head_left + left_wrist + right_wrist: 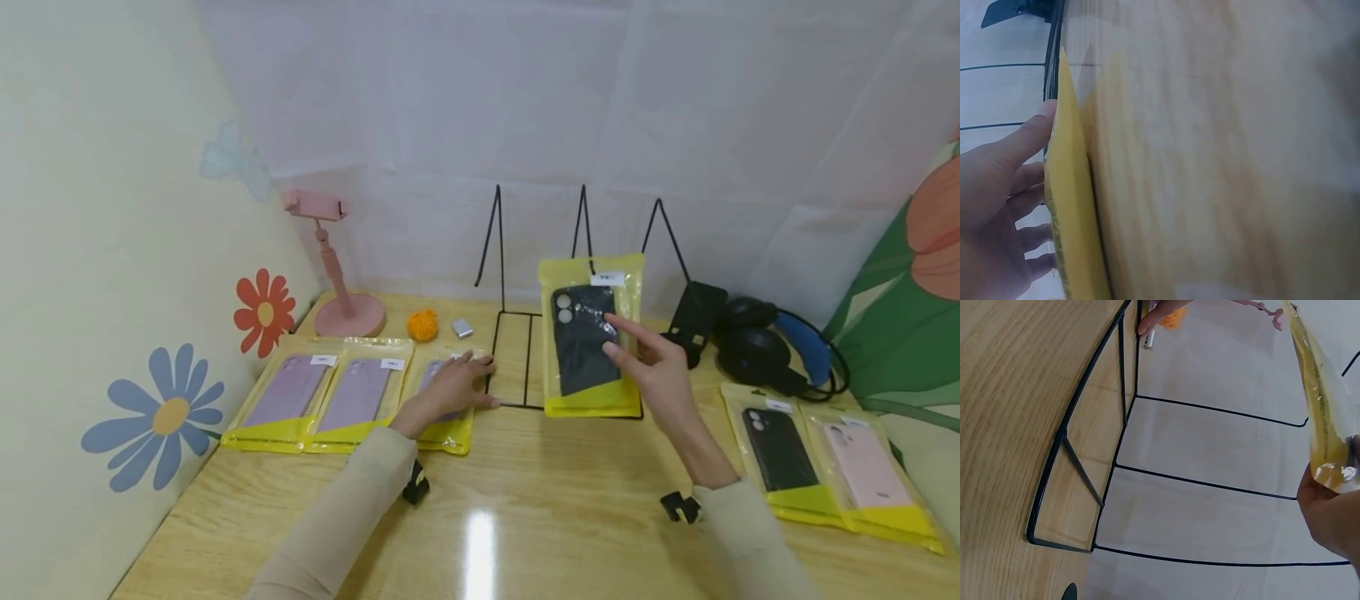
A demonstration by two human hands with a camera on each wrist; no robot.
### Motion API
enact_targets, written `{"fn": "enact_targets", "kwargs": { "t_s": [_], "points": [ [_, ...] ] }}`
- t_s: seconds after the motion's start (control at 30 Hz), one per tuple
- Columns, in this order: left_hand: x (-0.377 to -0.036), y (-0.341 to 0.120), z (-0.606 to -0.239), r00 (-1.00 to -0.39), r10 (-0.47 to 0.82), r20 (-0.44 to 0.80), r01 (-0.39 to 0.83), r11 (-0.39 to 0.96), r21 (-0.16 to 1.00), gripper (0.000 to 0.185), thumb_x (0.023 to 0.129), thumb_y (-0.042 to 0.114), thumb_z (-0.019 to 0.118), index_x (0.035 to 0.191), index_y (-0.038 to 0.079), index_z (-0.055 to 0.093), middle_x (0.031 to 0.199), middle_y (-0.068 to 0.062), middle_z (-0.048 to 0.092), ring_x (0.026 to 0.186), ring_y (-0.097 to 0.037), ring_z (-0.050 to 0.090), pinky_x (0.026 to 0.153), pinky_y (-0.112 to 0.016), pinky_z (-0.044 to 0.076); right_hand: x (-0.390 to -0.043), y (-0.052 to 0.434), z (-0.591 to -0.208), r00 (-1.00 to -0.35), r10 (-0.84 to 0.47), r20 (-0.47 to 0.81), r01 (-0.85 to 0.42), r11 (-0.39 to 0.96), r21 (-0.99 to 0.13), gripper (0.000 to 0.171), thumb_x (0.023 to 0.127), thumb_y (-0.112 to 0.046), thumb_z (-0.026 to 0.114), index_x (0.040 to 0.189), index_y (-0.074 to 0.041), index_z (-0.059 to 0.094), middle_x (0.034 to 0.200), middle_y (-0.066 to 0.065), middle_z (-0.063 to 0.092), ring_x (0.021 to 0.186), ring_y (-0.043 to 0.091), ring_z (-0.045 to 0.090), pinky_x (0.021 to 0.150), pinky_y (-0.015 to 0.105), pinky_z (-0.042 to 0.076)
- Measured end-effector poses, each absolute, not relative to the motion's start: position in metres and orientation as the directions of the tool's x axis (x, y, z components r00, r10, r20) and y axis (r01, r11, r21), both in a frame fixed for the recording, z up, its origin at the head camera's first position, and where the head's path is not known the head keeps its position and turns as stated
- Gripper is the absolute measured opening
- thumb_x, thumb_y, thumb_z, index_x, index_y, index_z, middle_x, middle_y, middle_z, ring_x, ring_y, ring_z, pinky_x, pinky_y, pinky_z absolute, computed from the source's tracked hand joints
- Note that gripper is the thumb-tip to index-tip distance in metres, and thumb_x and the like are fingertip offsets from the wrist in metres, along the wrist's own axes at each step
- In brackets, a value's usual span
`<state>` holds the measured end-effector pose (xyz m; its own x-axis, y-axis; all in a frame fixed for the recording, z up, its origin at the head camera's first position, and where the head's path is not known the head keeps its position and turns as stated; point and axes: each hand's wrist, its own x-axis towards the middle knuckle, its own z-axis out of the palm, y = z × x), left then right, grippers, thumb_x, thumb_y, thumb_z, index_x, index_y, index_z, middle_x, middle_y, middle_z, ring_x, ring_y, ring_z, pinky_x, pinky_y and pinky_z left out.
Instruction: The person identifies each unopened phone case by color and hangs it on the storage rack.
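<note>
Scene: a person sits at a pale wooden counter (525, 500), both hands out in front, phone cases in yellow-edged clear packets around them.
Right hand (652, 367): raised, fingers nearly straight and spread, fingertips touching the front of the black case packet (588, 342); not curled round it in the head view. The right wrist view shows the hand against the packet's lower edge, but how firmly cannot be told.
Black case packet: stands upright, long axis vertical, leaning in the black wire rack (525, 350), straight ahead of the right hand.
Left hand (450, 385): flat, fingers relaxed, resting on the purple case packet (442, 404) that lies flat on the counter, long axis pointing away from the person.
Nearer hand: the right, touching the upright packet; the left is well apart, just left of the rack.
Also there: two more purple packets (322, 396) left of the left hand.
</note>
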<state>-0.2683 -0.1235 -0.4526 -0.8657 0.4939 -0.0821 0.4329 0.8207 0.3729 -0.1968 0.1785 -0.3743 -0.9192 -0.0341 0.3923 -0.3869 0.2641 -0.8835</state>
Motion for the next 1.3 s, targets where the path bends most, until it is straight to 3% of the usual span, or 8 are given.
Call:
{"fn": "enact_targets", "kwargs": {
  "t_s": [0.2, 0.3, 0.37, 0.47, 0.6, 0.83, 1.13, 1.3],
  "points": [
    [-0.269, -0.122, -0.454, -0.867, 0.490, -0.092, 0.429, 0.828, 0.362, 0.070, 0.085, 0.043, 0.071, 0.141, 0.008, 0.050, 0.152, -0.009, 0.036, 0.142, -0.039, 0.024, 0.115, -0.053, 0.015, -0.214, 0.177, -0.367, -0.909, -0.029, 0.417, -0.409, 0.265, -0.873, 0.037, 0.092, -0.013, 0.066, 0.129, -0.007, 0.062, 0.134, 0.008, 0.058, 0.092, 0.005, 0.050, 0.076, 0.015, 0.043],
    [-0.268, -0.123, -0.454, -0.869, 0.487, -0.089, 0.426, 0.827, 0.368, 0.069, 0.085, 0.043, 0.072, 0.140, 0.008, 0.050, 0.152, -0.009, 0.036, 0.141, -0.040, 0.024, 0.115, -0.054, 0.016, -0.218, 0.172, -0.358, -0.911, -0.016, 0.412, -0.401, 0.264, -0.877, 0.036, 0.092, -0.010, 0.065, 0.127, -0.002, 0.062, 0.134, 0.012, 0.057, 0.089, 0.006, 0.049, 0.074, 0.017, 0.044],
    [-0.267, -0.124, -0.454, -0.870, 0.485, -0.090, 0.423, 0.827, 0.369, 0.069, 0.085, 0.042, 0.072, 0.140, 0.007, 0.050, 0.152, -0.010, 0.036, 0.141, -0.040, 0.024, 0.115, -0.054, 0.016, -0.220, 0.168, -0.352, -0.916, -0.003, 0.401, -0.386, 0.278, -0.880, 0.035, 0.093, -0.009, 0.065, 0.126, -0.001, 0.062, 0.134, 0.014, 0.056, 0.090, 0.010, 0.049, 0.077, 0.020, 0.044],
    [-0.266, -0.125, -0.453, -0.870, 0.484, -0.089, 0.423, 0.827, 0.370, 0.069, 0.085, 0.041, 0.072, 0.140, 0.007, 0.050, 0.152, -0.011, 0.037, 0.141, -0.041, 0.024, 0.115, -0.054, 0.016, -0.230, 0.164, -0.348, -0.930, 0.018, 0.368, -0.349, 0.271, -0.897, 0.035, 0.093, -0.011, 0.064, 0.127, -0.002, 0.061, 0.139, 0.012, 0.053, 0.116, 0.015, 0.051, 0.099, 0.031, 0.042],
    [-0.267, -0.125, -0.453, -0.871, 0.484, -0.087, 0.422, 0.826, 0.374, 0.069, 0.085, 0.041, 0.071, 0.141, 0.007, 0.049, 0.152, -0.010, 0.036, 0.141, -0.040, 0.025, 0.115, -0.054, 0.016, -0.256, 0.166, -0.357, -0.934, 0.041, 0.354, -0.334, 0.243, -0.911, 0.037, 0.093, -0.017, 0.066, 0.128, -0.008, 0.062, 0.140, 0.007, 0.052, 0.133, 0.018, 0.041, 0.112, 0.042, 0.031],
    [-0.269, -0.124, -0.456, -0.865, 0.497, -0.071, 0.439, 0.818, 0.372, 0.069, 0.085, 0.042, 0.071, 0.141, 0.007, 0.049, 0.151, -0.011, 0.037, 0.140, -0.041, 0.026, 0.115, -0.055, 0.016, -0.301, 0.173, -0.367, -0.934, 0.067, 0.350, -0.326, 0.239, -0.915, 0.034, 0.092, -0.020, 0.067, 0.126, -0.016, 0.064, 0.133, 0.000, 0.057, 0.113, 0.014, 0.047, 0.097, 0.034, 0.038],
    [-0.269, -0.126, -0.453, -0.870, 0.488, -0.070, 0.430, 0.821, 0.376, 0.070, 0.085, 0.042, 0.072, 0.141, 0.008, 0.049, 0.152, -0.010, 0.036, 0.141, -0.039, 0.024, 0.115, -0.053, 0.015, -0.332, 0.166, -0.363, -0.918, 0.084, 0.387, -0.370, 0.167, -0.914, 0.033, 0.091, -0.007, 0.065, 0.124, -0.011, 0.065, 0.130, 0.003, 0.059, 0.112, 0.013, 0.048, 0.098, 0.030, 0.038],
    [-0.267, -0.126, -0.458, -0.872, 0.481, -0.086, 0.414, 0.821, 0.394, 0.070, 0.084, 0.043, 0.071, 0.142, 0.010, 0.048, 0.152, -0.008, 0.035, 0.142, -0.037, 0.023, 0.116, -0.052, 0.014, -0.340, 0.166, -0.369, -0.929, 0.086, 0.360, -0.346, 0.138, -0.928, 0.030, 0.093, -0.006, 0.062, 0.123, -0.010, 0.065, 0.128, 0.003, 0.059, 0.101, 0.012, 0.045, 0.089, 0.027, 0.038]
  ]
}}
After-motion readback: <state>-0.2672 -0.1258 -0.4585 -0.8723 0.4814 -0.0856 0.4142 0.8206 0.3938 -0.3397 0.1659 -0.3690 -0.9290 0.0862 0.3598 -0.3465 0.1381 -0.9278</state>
